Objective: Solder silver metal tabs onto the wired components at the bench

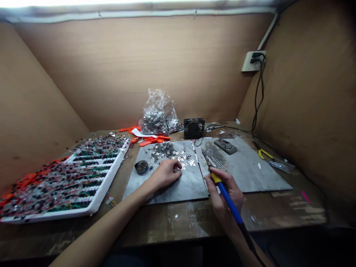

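Note:
My right hand [224,189] is closed round a blue and yellow soldering iron [229,198], whose tip points away over the gap between two grey plates. On the left plate [189,187], my left hand [168,172] rests with its fingers curled together beside small shiny metal pieces [187,162]; whatever lies between the fingertips is too small to make out. A heap of metal parts [162,150] lies just beyond it. Thin wires [215,157] are spread on the right plate [258,180], near a dark iron stand [226,146] with a coil.
A white foam tray [96,202] full of wired parts stands at the left. A small round container [141,167] sits on the left plate. Behind are a clear bag [157,118], orange tools [152,140] and a small fan [194,128]. Yellow-handled pliers [265,154] lie at the right.

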A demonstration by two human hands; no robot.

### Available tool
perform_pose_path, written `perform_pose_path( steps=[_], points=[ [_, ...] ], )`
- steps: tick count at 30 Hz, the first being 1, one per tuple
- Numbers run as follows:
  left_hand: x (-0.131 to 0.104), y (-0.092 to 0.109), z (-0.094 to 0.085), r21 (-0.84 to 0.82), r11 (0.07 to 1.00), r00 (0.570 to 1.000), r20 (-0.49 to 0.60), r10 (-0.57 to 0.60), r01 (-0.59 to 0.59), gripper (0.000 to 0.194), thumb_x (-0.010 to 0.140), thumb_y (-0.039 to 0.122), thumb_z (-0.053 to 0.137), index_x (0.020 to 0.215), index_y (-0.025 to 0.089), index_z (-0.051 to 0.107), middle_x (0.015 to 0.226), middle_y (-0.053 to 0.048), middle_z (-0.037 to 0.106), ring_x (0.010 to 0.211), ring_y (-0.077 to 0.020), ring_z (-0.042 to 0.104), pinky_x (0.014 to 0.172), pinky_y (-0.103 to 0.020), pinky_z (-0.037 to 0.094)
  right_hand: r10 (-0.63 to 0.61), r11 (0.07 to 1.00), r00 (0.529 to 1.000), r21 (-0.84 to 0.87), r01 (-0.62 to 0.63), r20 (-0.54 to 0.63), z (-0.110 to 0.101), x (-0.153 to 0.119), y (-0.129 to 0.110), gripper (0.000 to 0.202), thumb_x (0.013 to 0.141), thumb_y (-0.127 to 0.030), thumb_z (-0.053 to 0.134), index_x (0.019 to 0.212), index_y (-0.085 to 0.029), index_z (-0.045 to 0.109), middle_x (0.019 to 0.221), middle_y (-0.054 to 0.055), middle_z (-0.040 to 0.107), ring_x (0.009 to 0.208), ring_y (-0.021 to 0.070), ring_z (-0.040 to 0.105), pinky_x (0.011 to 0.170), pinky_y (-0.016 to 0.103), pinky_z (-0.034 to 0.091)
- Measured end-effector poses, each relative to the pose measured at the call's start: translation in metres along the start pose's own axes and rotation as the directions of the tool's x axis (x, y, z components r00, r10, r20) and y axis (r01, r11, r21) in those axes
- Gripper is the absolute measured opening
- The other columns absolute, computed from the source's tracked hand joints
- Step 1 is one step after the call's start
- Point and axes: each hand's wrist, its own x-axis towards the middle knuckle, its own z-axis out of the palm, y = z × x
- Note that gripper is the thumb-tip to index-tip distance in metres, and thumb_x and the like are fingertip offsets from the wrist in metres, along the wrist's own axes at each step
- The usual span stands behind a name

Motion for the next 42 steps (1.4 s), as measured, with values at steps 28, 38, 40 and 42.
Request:
perform_pose_path(
  steps=[28, 38, 40, 42],
  points=[
    [0.006, -0.008, -0.006, 0.003, 1.0, 1.0, 0.025, 0.016, -0.016, 0.015, 0.09, 0.022, 0.069, 0.098, 0.018, 0.081, 0.1, -0.008, 0.08, 0.091, -0.0229, 0.071, 0.087, -0.033, 0.049, 0.044, 0.998, 0.998, -0.034, -0.046, -0.05, 0.003, 0.0, 0.002, 0.031, 0.089, -0.042, 0.077, 0.116, -0.027, 0.075, 0.108, 0.003, 0.078, 0.088, 0.0187, 0.073, 0.071, 0.028, 0.057],
    [0.001, -0.013, -0.005, 0.166, 0.981, 0.995, 0.031, 0.097, -0.101, 0.021, 0.095, 0.017, 0.06, 0.097, 0.016, 0.08, 0.1, -0.011, 0.078, 0.093, -0.0239, 0.069, 0.089, -0.033, 0.049, 0.066, 0.998, 0.996, -0.018, -0.067, -0.065, 0.004, 0.0, 0.001, 0.03, 0.088, -0.042, 0.077, 0.113, -0.025, 0.075, 0.108, 0.004, 0.077, 0.092, 0.0209, 0.072, 0.077, 0.031, 0.056],
    [-0.002, -0.013, -0.009, 0.173, 0.98, 0.995, 0.023, 0.094, -0.097, 0.022, 0.095, 0.017, 0.058, 0.095, 0.016, 0.08, 0.098, -0.011, 0.077, 0.091, -0.0236, 0.068, 0.086, -0.033, 0.048, 0.06, 0.998, 0.996, -0.027, -0.062, -0.059, 0.003, 0.0, 0.0, 0.029, 0.088, -0.042, 0.077, 0.113, -0.026, 0.075, 0.108, 0.003, 0.077, 0.093, 0.0202, 0.072, 0.078, 0.03, 0.056],
    [-0.006, -0.011, -0.016, 0.125, 0.989, 0.997, 0.047, 0.069, -0.074, 0.021, 0.093, 0.018, 0.059, 0.091, 0.016, 0.079, 0.095, -0.01, 0.077, 0.088, -0.0229, 0.068, 0.081, -0.032, 0.047, 0.063, 0.997, 0.996, -0.047, -0.066, -0.055, 0.002, 0.0, -0.002, 0.028, 0.089, -0.042, 0.077, 0.112, -0.027, 0.075, 0.107, 0.002, 0.076, 0.093, 0.019, 0.071, 0.079, 0.029, 0.055]
  ],
)
